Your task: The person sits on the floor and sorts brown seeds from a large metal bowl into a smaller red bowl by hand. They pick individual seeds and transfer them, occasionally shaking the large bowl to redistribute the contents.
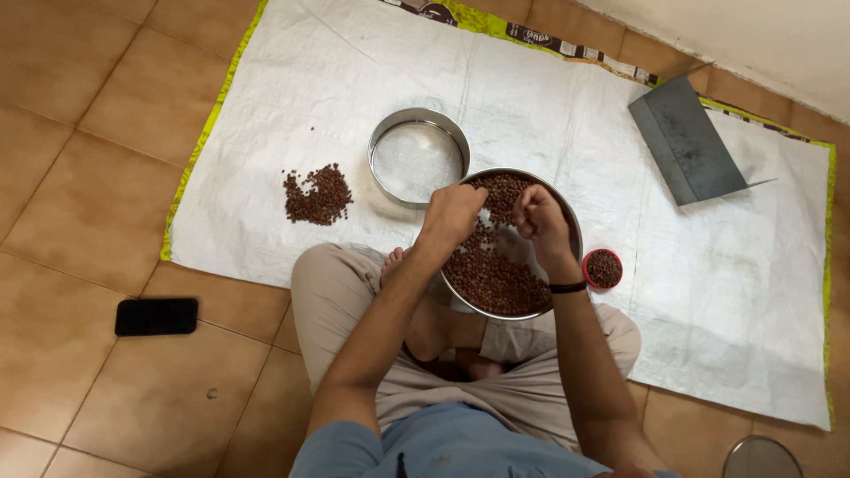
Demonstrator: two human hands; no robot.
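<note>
Legs folded on the tiled floor point(106, 204), the person sits with a round steel pan point(567, 212) of small brown seeds point(491, 279) resting against the knees. Both hands work over it: the left hand point(453, 212) is curled nearly closed above the pan's near rim, and the right hand point(538, 217), a dark band at its wrist, is pinched narrow over the seeds, though whether either grips any seeds I cannot tell. This looks like the picking-over stage of sorting; the next move probably calls for a fine pinch and a short carry out of the pan. Just right of the pan stands a small red bowl point(604, 268) filled with the same seeds. Left, on bare tile, lies a black phone point(156, 316). Farther out, on the white woven sheet point(292, 80), a loose seed pile point(317, 195) lies well left of a round metal sieve point(418, 157) touching the pan's far edge. A grey metal scoop point(686, 142) rests toward the wall. The sheet's yellow-green border carries dark printed patches along its far edge.
</note>
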